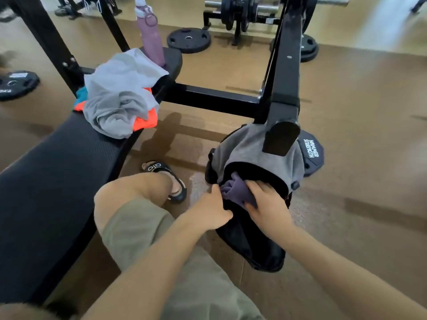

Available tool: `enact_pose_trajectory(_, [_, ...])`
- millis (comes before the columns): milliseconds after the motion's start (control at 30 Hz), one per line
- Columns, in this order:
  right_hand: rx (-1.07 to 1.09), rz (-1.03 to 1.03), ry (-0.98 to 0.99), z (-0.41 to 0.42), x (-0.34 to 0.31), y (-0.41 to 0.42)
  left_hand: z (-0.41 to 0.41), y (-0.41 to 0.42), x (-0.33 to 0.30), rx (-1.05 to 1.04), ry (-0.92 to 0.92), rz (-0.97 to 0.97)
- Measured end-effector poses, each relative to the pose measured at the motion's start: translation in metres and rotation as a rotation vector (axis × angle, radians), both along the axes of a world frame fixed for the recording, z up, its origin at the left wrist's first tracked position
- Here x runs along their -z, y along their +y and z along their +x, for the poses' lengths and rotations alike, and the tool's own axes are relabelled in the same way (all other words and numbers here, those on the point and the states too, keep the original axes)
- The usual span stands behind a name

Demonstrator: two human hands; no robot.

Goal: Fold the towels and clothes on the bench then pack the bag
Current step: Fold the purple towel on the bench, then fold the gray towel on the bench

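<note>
At bag [254, 239] mouth | right hand [265, 199] grip presses purple cloth [233, 188] inward | left hand [215, 209] grip pinches rim

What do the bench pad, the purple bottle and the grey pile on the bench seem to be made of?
Bench pad: probably vinyl or rubber, black, matte, finely ribbed.
Purple bottle: likely plastic, smooth, slightly translucent.
Grey pile: soft fabric, perhaps cotton, creased and rumpled.

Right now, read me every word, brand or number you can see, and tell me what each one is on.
"HAMMER STRENGTH": white letters on the black weight plate lying behind the bag.
"alo": white letters on the black sandal strap.
Weight plate at far left: a white label and partial letters, too blurred to read.
Purple bottle: no readable text.
</note>
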State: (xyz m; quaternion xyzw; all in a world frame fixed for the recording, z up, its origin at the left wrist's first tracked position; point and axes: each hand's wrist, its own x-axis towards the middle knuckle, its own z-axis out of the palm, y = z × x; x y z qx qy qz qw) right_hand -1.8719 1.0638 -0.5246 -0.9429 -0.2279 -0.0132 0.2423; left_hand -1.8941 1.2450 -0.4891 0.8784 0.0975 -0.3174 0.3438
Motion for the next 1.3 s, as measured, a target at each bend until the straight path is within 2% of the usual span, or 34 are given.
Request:
enact_pose_trajectory(167, [0.060, -0.239, -0.021, 0.008, 0.038, 0.011, -0.003, -0.008, 0.028, 0.047, 0.036, 0.103])
enact_pose_trajectory(300, [0.065, -0.474, 0.001, 0.023, 0.059, 0.020, -0.002, -0.004, 0.025, 0.151, 0.037, 0.146])
enact_pose_trajectory(500, [-0.141, -0.782, 0.197, 0.050, 0.083, 0.029, 0.002, 0.005, 0.002, 0.038, 0.062, -0.092])
enact_pose_trajectory(667, [-0.274, -0.850, 0.287, 0.055, 0.110, 0.035, 0.002, 0.012, -0.004, -0.023, 0.051, -0.149])
enact_pose_trajectory(833, [-0.270, -0.781, 0.367, 0.044, 0.119, 0.044, 0.005, 0.027, -0.008, 0.064, -0.082, -0.011])
enact_pose_trajectory(1000, [-0.148, -0.665, 0.291, 0.047, 0.078, 0.050, 0.006, 0.043, -0.021, 0.095, -0.141, 0.089])
enact_pose_trajectory(1100, [-0.070, -0.450, 0.285, 0.046, 0.042, 0.061, 0.012, 0.058, -0.033, 0.053, -0.197, 0.118])
enact_pose_trajectory(1200, [0.014, -0.141, 0.132, 0.040, 0.007, 0.088, 0.022, 0.083, -0.048, 0.004, -0.302, 0.200])
enact_pose_trajectory(1300, [-0.079, 0.026, 0.036, 0.038, -0.023, 0.135, 0.030, 0.123, -0.056, -0.166, -0.437, 0.205])
